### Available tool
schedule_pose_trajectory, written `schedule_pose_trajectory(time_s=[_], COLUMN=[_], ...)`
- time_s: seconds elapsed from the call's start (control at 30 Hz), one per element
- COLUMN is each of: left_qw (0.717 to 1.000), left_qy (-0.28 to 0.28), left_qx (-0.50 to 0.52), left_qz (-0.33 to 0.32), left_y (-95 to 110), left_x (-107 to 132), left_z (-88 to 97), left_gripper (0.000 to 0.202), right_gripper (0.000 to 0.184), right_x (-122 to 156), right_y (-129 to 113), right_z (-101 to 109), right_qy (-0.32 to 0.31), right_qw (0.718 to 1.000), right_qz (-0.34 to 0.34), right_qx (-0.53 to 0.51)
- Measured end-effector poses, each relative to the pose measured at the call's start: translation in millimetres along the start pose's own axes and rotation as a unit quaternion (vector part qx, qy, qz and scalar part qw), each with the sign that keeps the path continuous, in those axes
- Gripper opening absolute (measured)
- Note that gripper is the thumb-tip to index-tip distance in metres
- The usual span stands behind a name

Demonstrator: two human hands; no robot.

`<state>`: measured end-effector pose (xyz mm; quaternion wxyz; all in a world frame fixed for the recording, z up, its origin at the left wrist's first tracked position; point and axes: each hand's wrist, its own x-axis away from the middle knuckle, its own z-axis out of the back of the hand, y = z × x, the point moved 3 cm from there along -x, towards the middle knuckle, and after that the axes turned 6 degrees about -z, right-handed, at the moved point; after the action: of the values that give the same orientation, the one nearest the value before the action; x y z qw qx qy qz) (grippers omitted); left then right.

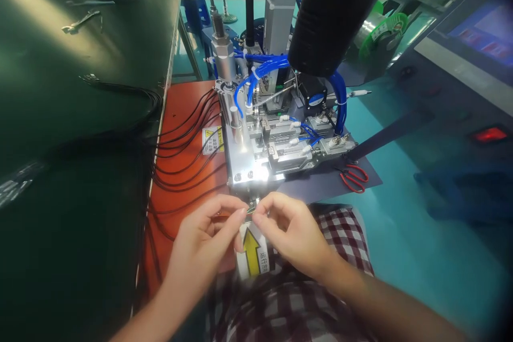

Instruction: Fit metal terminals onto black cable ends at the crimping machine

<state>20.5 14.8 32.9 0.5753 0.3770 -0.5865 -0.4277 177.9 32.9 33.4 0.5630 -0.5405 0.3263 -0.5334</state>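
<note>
left hand (202, 235) and right hand (294, 231) are pinching one thin wire (250, 211), lower centre — one black cylinder (334, 16), upper right, is blocking part of one machine (240, 157); one red-handled tool (355, 178) is lying right of centre.

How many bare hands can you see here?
2: the left hand and the right hand, one on each side of the yellow arrow. No others show.
</note>
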Motion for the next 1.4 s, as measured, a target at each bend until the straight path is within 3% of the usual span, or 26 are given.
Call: schedule_pose_trajectory(time_s=[0.1,0.17,0.23,0.3,0.43,0.53,0.57,0.63,0.7,0.77,0.87,0.93,1.1,1.23,1.4], left_qw=[0.992,0.968,0.923,0.875,0.814,0.697,0.673,0.664,0.701,0.728,0.726,0.714,0.697,0.692,0.713], left_qy=[-0.007,0.001,0.037,0.061,0.099,0.252,0.294,0.35,0.362,0.365,0.381,0.377,0.391,0.405,0.374], left_qx=[-0.075,-0.159,-0.261,-0.365,-0.545,-0.671,-0.675,-0.636,-0.567,-0.53,-0.523,-0.537,-0.562,-0.579,-0.589], left_qz=[-0.104,-0.192,-0.28,-0.311,-0.175,-0.009,0.061,0.178,0.238,0.238,0.233,0.244,0.213,0.148,0.075], left_y=[18.0,30.1,34.5,24.7,-25.5,-54.9,-62.9,-77.6,-90.5,-95.3,-85.5,-72.0,-43.1,-34.2,-33.4], left_x=[-3.3,1.7,17.8,46.1,126.2,182.6,196.6,216.7,226.3,227.2,213.6,192.9,121.9,88.8,89.5], left_z=[-5.6,-1.7,14.8,41.8,105.4,145.1,155.9,175.3,192.9,209.9,235.8,252.1,284.0,293.2,287.4], left_gripper=[0.021,0.014,0.014,0.011,0.024,0.045,0.058,0.083,0.093,0.087,0.086,0.099,0.063,0.045,0.033], right_gripper=[0.013,0.015,0.019,0.021,0.02,0.021,0.021,0.021,0.023,0.024,0.025,0.026,0.028,0.029,0.031], right_x=[2.0,4.6,7.1,8.4,8.9,8.5,8.3,8.3,9.1,10.5,12.8,13.5,13.5,14.5,14.4], right_y=[-3.1,-5.4,-6.4,-6.4,-3.4,3.5,6.2,10.7,12.8,12.7,11.9,12.4,15.5,15.6,12.3], right_z=[3.7,6.5,9.0,11.9,17.4,19.7,19.7,18.6,17.0,16.6,16.9,16.9,14.9,15.7,19.3], right_qy=[-0.005,-0.007,-0.012,-0.012,-0.022,-0.039,-0.044,-0.059,-0.067,-0.055,-0.041,-0.04,-0.051,-0.053,-0.041], right_qw=[1.0,1.0,1.0,1.0,0.998,0.996,0.996,0.996,0.995,0.997,0.998,0.998,0.997,0.998,0.998], right_qz=[0.017,0.021,0.015,0.018,0.044,0.041,0.038,0.032,0.027,0.022,0.018,0.018,0.025,0.027,0.015], right_qx=[0.002,0.0,0.001,0.009,0.05,0.065,0.067,0.067,0.063,0.059,0.052,0.05,0.043,0.037,0.043])
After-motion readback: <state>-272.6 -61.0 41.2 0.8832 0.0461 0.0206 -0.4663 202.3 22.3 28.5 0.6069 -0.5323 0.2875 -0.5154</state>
